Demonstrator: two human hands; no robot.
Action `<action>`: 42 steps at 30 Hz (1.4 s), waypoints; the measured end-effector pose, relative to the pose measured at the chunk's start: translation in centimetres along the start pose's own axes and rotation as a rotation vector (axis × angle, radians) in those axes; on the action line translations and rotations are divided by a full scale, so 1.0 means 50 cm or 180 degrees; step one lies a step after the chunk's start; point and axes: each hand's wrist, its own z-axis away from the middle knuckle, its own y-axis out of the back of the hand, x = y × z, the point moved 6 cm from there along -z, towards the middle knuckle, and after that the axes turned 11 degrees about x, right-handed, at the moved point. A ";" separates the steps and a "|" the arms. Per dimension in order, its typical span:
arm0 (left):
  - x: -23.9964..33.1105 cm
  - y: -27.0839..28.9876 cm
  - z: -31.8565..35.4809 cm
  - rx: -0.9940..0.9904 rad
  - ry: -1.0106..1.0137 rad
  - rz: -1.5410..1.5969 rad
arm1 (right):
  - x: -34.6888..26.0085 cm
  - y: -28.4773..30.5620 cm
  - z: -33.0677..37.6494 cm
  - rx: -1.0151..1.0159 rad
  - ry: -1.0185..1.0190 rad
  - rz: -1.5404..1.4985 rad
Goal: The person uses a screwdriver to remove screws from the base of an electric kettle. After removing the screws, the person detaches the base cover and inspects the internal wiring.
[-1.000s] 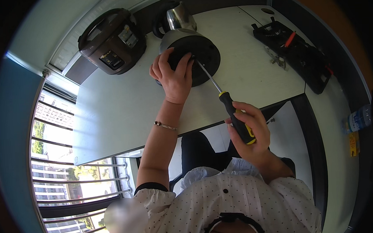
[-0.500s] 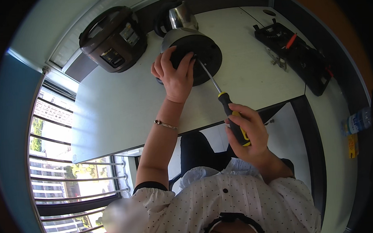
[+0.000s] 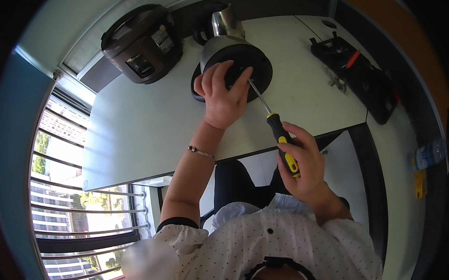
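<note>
A silver-bodied appliance (image 3: 219, 46) rests on the table, tipped so that its round black underside (image 3: 262, 63) faces me. Over the left part of that underside, my left hand (image 3: 225, 97) is laid with bent fingers, steadying it. Its thumb touches down right by the tip of a screwdriver (image 3: 273, 120). My right hand (image 3: 304, 161) is closed around the black and yellow handle. The steel shaft slants up and left to the underside; my thumb partly hides where the tip meets it.
Behind the appliance stands a steel kettle (image 3: 226, 22), with a brown rice cooker (image 3: 142, 46) to its left. An open black tool case (image 3: 362, 76) with a red-handled tool lies at the right. A plastic bottle (image 3: 430, 154) is at the far right, and a barred window (image 3: 87, 206) at the left.
The view has shifted slightly. My left thumb has moved up and right across the underside, still beside the screwdriver tip. My right hand keeps its hold, its fingers resettled on the handle.
</note>
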 end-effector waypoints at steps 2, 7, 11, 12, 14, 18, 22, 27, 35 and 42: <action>0.017 0.000 0.000 -0.0088 -0.0302 -0.0033 | -0.001 0.000 0.000 -0.0042 0.0025 0.0070; 0.025 0.002 0.003 0.0021 -0.0371 -0.0042 | -0.003 -0.001 0.007 -0.0062 -0.0053 0.0131; 0.029 0.002 0.001 0.0146 -0.0405 -0.0007 | 0.007 -0.004 0.018 0.0276 -0.0765 -0.0547; 0.028 0.003 0.002 0.0179 -0.0406 -0.0016 | 0.017 -0.017 0.037 0.0327 -0.1103 -0.0911; 0.025 0.004 0.004 0.0242 -0.0394 -0.0040 | 0.027 -0.036 0.059 0.0354 -0.1803 -0.1563; 0.018 -0.003 0.010 0.0354 -0.0305 0.0022 | 0.024 -0.054 0.069 0.0279 -0.2602 -0.2191; 0.016 -0.004 0.012 0.0380 -0.0250 0.0115 | 0.033 -0.057 0.079 0.0132 -0.2404 -0.1840; 0.014 -0.007 0.013 0.0334 -0.0218 0.0168 | 0.028 -0.041 0.064 0.0271 -0.1775 -0.1298; 0.008 -0.003 0.006 0.0188 -0.0208 0.0157 | 0.007 -0.025 0.048 -0.0010 -0.0534 0.0087; 0.006 -0.005 0.008 0.0321 -0.0173 0.0232 | 0.004 -0.025 0.055 0.0101 -0.0574 0.0159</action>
